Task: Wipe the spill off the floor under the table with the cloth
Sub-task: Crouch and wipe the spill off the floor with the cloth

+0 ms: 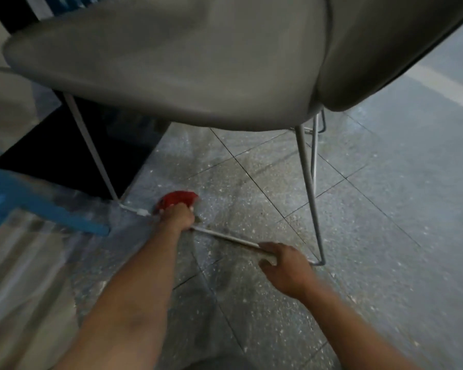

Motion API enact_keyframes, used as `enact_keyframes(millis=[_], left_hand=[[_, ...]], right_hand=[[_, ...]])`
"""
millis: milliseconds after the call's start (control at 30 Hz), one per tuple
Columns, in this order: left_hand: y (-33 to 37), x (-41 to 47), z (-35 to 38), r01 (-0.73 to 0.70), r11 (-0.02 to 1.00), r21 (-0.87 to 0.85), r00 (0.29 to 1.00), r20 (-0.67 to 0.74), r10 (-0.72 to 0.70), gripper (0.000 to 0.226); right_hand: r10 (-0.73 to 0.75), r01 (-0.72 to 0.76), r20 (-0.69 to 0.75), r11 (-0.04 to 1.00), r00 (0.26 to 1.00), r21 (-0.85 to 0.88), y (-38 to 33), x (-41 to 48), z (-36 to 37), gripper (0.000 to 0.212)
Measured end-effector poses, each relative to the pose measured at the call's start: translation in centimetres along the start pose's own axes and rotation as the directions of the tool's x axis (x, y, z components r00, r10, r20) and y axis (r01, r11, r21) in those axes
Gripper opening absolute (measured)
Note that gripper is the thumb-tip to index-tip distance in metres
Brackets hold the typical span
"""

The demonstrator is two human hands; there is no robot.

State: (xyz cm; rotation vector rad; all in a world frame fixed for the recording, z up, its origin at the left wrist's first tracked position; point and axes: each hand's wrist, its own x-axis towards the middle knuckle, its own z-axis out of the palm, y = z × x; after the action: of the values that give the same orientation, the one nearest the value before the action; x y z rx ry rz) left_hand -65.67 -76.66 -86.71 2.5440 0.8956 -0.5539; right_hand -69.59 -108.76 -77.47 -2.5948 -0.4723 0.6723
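A red cloth (177, 199) lies bunched on the speckled tile floor (251, 182) under a grey chair. My left hand (178, 216) reaches past the chair's floor rail and is closed on the cloth, pressing it to the floor. My right hand (284, 265) grips the thin metal floor rail (225, 237) of the chair near its front right leg. A darker smear (225, 225) shows on the tiles just right of the cloth. The picture is blurred by motion.
The grey chair seat (171, 62) fills the top of the view, on thin metal legs (309, 182). A black block (72, 153) stands at the left behind the legs. A blue bar (38, 204) crosses the left edge. Open floor lies to the right.
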Motion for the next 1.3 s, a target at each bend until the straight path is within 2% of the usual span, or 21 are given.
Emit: enact_keyframes(millis=[100,167,300,433,467,533,600,667,700,767,800,867,933,967,1000,1067,1100,1167,1200,1267,1300], left_hand=[[4.1,-3.2,2.6,-0.05,0.984,0.173,0.999,-0.001,0.051,0.042],[6.3,-4.4,3.7,-0.075,0.986,0.15,0.997,0.025,0.073,0.038],[12.0,-8.1,4.6,-0.095,0.995,-0.025,0.987,0.129,0.098,0.037],[17.0,-11.3,5.9,-0.067,0.93,-0.36,0.942,0.285,0.178,0.038],[17.8,-11.7,6.4,0.018,0.863,-0.505,0.918,0.351,0.186,0.04],[18.8,-12.5,6.9,0.213,0.631,-0.746,0.861,0.449,0.24,0.044],[18.4,-12.9,6.7,0.324,0.515,-0.793,0.81,0.514,0.282,0.035],[16.8,-12.7,6.9,0.415,0.406,-0.814,0.754,0.557,0.348,0.041],[15.6,-12.9,6.5,0.442,0.347,-0.827,0.752,0.553,0.358,0.042],[11.9,-12.5,5.7,0.428,0.223,-0.876,0.808,0.481,0.34,0.036],[9.6,-12.2,4.9,0.425,0.138,-0.895,0.836,0.447,0.318,0.032],[4.0,-12.2,2.7,0.37,0.074,-0.926,0.904,0.378,0.203,0.029],[-2.4,-11.5,0.1,0.256,0.114,-0.96,0.965,0.26,0.028,0.039],[-5.0,-10.7,-0.6,0.206,0.214,-0.955,0.978,0.195,-0.072,0.05],[-6.7,-10.1,-1.0,0.203,0.405,-0.892,0.977,0.155,-0.15,0.06],[-7.7,-9.4,0.7,0.185,0.786,-0.591,0.979,0.036,-0.203,0.058],[-7.3,-9.7,2.6,0.154,0.897,-0.414,0.985,-0.009,-0.174,0.059],[-5.1,-11.7,6.8,0.059,0.973,-0.225,0.994,-0.079,-0.078,0.068],[-4.1,-12.2,9.6,-0.008,0.976,-0.216,0.993,-0.114,-0.017,0.07],[-0.6,-13.7,14.1,-0.207,0.974,-0.087,0.971,-0.141,0.194,0.058],[1.3,-14.8,15.2,-0.294,0.955,-0.043,0.953,-0.083,0.29,0.057]], right_hand=[[0.041,-0.041,0.023,0.999,0.999,-0.016,1.5,-0.3,-0.3,0.049],[0.067,-0.067,0.017,0.998,0.998,-0.016,1.9,-0.4,-0.9,0.049],[0.064,-0.065,-0.037,0.998,0.997,-0.023,1.5,-0.2,-1.9,0.05],[0.027,-0.027,-0.124,1.0,0.992,0.001,0.7,0.1,-2.6,0.05],[0.034,-0.034,-0.136,0.999,0.99,0.006,0.8,-0.1,-2.5,0.053],[0.067,-0.064,-0.153,0.998,0.986,0.03,1.2,-0.6,-2.5,0.058],[0.083,-0.073,-0.175,0.995,0.981,0.061,1.6,-1.2,-2.4,0.058],[0.053,-0.035,-0.205,0.996,0.977,0.087,1.6,-1.8,-2.4,0.048],[0.03,-0.008,-0.23,0.996,0.973,0.094,1.7,-2.1,-2.3,0.045],[0.038,-0.001,-0.262,0.99,0.964,0.139,1.6,-2.4,-2.2,0.049],[0.07,-0.026,-0.252,0.985,0.965,0.171,1.7,-2.4,-2.1,0.053],[0.137,-0.098,-0.178,0.972,0.974,0.214,2.3,-2.6,-1.8,0.058],[0.181,-0.162,-0.077,0.964,0.98,0.21,3.0,-2.9,-1.3,0.056],[0.197,-0.188,-0.027,0.964,0.98,0.19,3.4,-3.1,-1.1,0.054],[0.205,-0.203,0.006,0.966,0.979,0.161,3.7,-3.2,-0.7,0.052],[0.2,-0.204,0.056,0.975,0.978,0.085,4.0,-3.4,-0.2,0.049],[0.197,-0.201,0.07,0.978,0.978,0.056,4.1,-3.4,-0.1,0.05],[0.197,-0.202,0.09,0.978,0.976,0.052,4.1,-3.0,0.0,0.051],[0.196,-0.204,0.094,0.976,0.976,0.08,4.1,-2.7,0.0,0.051],[0.195,-0.206,0.093,0.971,0.976,0.118,4.0,-2.1,-0.3,0.051],[0.202,-0.211,0.09,0.971,0.975,0.111,3.9,-1.9,-0.3,0.051]])
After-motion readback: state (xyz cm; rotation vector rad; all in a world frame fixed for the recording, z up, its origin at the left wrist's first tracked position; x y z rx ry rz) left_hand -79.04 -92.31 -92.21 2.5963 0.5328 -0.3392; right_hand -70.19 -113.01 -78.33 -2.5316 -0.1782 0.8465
